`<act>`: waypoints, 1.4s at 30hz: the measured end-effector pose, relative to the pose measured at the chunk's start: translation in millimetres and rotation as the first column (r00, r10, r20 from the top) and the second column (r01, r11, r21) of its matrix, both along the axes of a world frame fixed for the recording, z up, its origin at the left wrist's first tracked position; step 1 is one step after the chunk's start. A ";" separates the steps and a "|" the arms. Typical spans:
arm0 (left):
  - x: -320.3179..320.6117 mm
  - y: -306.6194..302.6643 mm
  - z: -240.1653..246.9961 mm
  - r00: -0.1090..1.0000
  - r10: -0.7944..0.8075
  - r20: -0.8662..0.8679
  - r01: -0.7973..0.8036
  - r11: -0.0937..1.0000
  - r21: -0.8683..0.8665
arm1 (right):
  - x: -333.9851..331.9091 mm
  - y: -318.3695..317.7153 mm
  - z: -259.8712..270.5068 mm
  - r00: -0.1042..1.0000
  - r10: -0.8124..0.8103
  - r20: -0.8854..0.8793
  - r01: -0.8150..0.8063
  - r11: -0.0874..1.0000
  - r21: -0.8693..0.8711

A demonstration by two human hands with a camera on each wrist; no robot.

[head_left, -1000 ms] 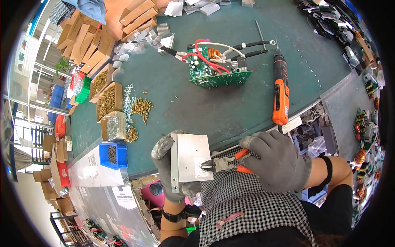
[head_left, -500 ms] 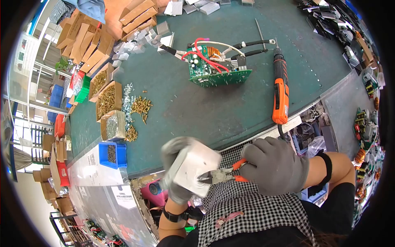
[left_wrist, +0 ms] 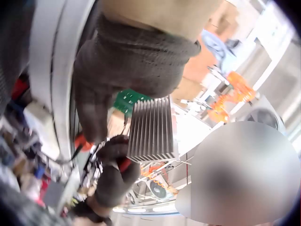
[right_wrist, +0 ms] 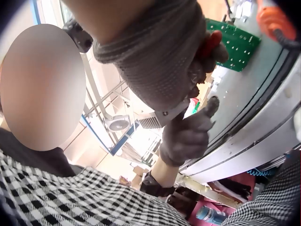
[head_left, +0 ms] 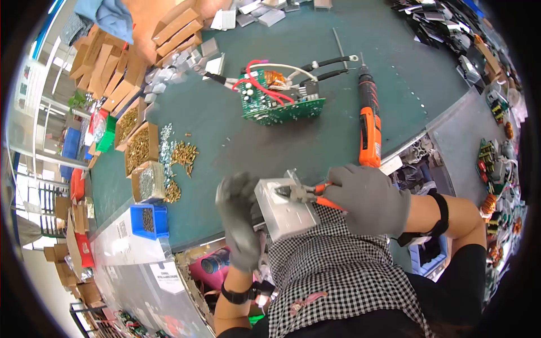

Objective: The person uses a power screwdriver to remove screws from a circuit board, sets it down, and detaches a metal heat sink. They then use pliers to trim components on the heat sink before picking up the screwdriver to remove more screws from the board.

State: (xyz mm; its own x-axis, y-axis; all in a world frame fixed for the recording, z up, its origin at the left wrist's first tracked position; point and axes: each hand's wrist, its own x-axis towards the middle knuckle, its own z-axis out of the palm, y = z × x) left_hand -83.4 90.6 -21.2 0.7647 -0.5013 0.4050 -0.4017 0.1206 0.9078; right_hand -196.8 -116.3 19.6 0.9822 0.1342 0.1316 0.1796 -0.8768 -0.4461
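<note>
A silver finned heat sink (head_left: 288,218) is near the front edge of the bench, over the checked apron. Its fins (left_wrist: 151,129) show in the left wrist view. My gloved right hand (head_left: 366,200) grips pliers (head_left: 304,194) with orange handles, their tips at the heat sink's flat face. Beside the heat sink's left side is my gloved left hand (head_left: 239,219), fingers extended and close to its edge, not wrapped round it. In the right wrist view, the left hand (right_wrist: 186,139) is just below the heat sink (right_wrist: 151,120).
A green circuit board (head_left: 284,111) with red wires and black cables stands mid-bench. An orange electric screwdriver (head_left: 370,129) lies to its right. Boxes of screws (head_left: 141,147), loose brass screws (head_left: 184,156) and a blue bin (head_left: 149,221) are at left. More heat sinks (head_left: 270,17) lie at the back.
The heat sink has been turned round, its edge flange shifting from the left to the far side. My left hand has loosened from it; the pliers remain at its face. The head view has shifted slightly.
</note>
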 end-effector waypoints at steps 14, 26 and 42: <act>12.0 14.8 -6.1 0.546 -0.490 -0.680 0.237 0.869 -0.435 | -2.5 18.1 -0.2 0.987 0.144 0.075 -0.131 0.979 -0.157; 13.8 -7.3 16.1 0.936 0.167 0.311 -0.218 0.966 0.138 | 2.3 8.1 -21.2 0.999 -0.036 0.031 0.036 0.999 0.017; 31.1 -1.3 -23.1 0.285 -0.345 -0.894 0.178 0.936 -0.304 | 6.0 15.4 -5.7 0.984 0.131 -0.119 -0.146 0.982 -0.120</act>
State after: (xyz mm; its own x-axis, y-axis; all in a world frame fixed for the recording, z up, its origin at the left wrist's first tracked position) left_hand -52.2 89.3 -44.2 0.5101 -0.7621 -0.3988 0.7622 0.1856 0.6201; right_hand -190.8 -100.9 13.8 0.9604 0.2786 -0.0033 0.2593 -0.8980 -0.3554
